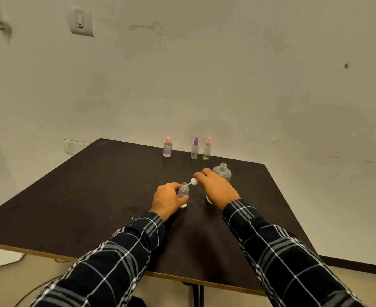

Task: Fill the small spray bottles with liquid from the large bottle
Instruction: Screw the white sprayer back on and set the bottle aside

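Note:
A small clear spray bottle (184, 191) stands uncapped on the dark table (94, 196), and my left hand (168, 199) grips its body. My right hand (216, 188) pinches the white spray cap (194, 181) just right of the bottle's mouth, its thin tube pointing toward the opening. The large clear bottle (222, 171) stands open behind my right hand. A white object (208, 199) shows partly under my right hand; what it is cannot be told.
Three capped small bottles stand at the table's far edge: a pink-capped one (167, 147), a purple-capped sprayer (195, 149) and a pink-capped sprayer (207, 149). A wall rises right behind the table. The near table edge (49, 254) runs below my sleeves.

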